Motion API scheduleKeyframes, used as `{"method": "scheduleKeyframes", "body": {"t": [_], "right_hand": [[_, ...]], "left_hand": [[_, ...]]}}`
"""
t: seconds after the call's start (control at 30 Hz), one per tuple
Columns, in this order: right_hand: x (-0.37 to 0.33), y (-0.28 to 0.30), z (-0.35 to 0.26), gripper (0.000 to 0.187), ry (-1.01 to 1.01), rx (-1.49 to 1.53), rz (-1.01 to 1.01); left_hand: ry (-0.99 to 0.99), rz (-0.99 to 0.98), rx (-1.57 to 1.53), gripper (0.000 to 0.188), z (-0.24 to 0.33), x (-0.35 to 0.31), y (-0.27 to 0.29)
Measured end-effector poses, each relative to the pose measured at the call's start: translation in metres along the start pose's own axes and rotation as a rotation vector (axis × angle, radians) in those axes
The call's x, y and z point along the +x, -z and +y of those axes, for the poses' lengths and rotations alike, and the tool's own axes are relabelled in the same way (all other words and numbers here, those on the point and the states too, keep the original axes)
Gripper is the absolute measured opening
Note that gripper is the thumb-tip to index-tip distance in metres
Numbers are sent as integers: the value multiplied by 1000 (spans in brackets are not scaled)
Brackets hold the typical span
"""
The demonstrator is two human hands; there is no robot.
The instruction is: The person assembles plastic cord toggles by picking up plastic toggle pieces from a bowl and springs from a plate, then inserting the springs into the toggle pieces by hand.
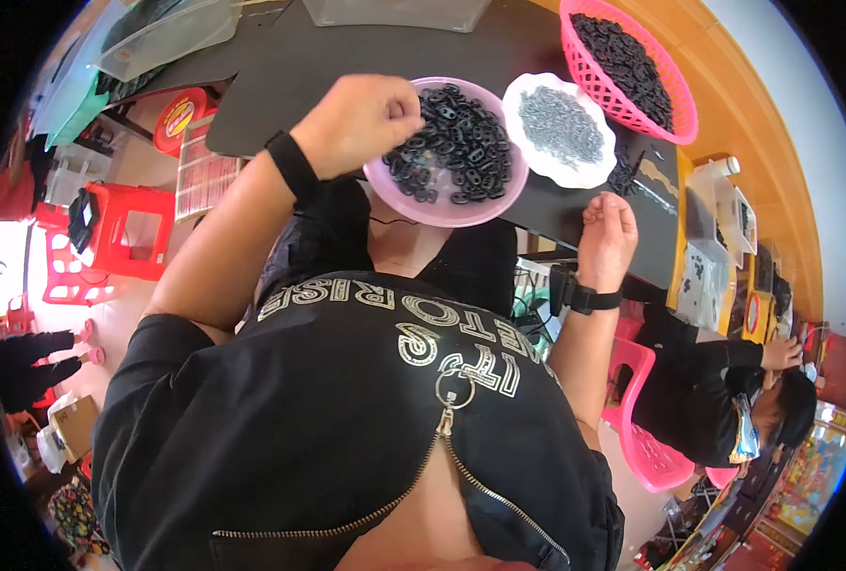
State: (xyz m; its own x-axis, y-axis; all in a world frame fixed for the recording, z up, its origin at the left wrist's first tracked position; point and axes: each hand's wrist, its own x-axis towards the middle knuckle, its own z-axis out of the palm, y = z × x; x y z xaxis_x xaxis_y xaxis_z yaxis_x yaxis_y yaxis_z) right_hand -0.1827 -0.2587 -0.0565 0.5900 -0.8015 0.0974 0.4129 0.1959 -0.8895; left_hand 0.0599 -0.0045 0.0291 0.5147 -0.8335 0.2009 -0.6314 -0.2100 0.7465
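Closest to the camera, a black top (pixel 280 447) with pale lettering, a zip and a metal ring (pixel 455 388) fills the lower middle of the frame. At the left side of the frame stands a red stool (pixel 133 228), and to its right the dark surface (pixel 280 76) spreads across the upper middle. Next comes the left hand (pixel 356 119), a black band at its wrist, at the upper-left rim of a lilac bowl (pixel 447 218); its fingers curl inward and the grip looks drawn together, but whether it pinches anything I cannot tell. Black oval pieces (pixel 475 143) are heaped in the bowl, at the upper middle of the frame. Just beside it on the right, a white scalloped dish (pixel 585 174) carries many small silvery pieces (pixel 558 124). Right of centre, below the dish, the right hand (pixel 607 238) has thumb and fingertips close together; whether that grip has something between its tips cannot be seen. Near those tips, a small dark pile (pixel 623 171) lies on the surface. At the upper right, a pink lattice basket (pixel 590 86) holds more black pieces (pixel 628 71). At the lower right, a person in black (pixel 689 381) sits on a pink chair (pixel 647 419).
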Motion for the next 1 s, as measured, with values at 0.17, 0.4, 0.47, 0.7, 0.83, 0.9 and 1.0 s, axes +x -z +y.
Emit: {"method": "scheduleKeyframes", "body": {"t": [0.17, 0.4, 0.47, 0.7, 0.83, 0.9, 1.0], "right_hand": [[0, 0, -3, 8, -19, -14, -20], [0, -1, -3, 8, -27, -14, -24], [-1, -2, -2, 10, -21, -34, -18], [-3, -6, 0, 12, 35, -139, -39], [-4, -9, 1, 15, 45, -252, -30], [-4, -11, -1, 15, 32, -257, -23], [-5, -11, -1, 15, 20, -272, -27]], "left_hand": [[54, 36, 126, 12, -23, -4, 14], [-64, -147, 268, 14, -16, -9, -15], [-107, -160, 339, 15, -15, -8, -23], [-91, -141, 570, 11, -17, -5, -46], [-75, -153, 507, 10, -10, -5, -42], [-47, -142, 471, 11, -7, -6, -42], [-96, -87, 414, 10, -5, -6, -49]]}}
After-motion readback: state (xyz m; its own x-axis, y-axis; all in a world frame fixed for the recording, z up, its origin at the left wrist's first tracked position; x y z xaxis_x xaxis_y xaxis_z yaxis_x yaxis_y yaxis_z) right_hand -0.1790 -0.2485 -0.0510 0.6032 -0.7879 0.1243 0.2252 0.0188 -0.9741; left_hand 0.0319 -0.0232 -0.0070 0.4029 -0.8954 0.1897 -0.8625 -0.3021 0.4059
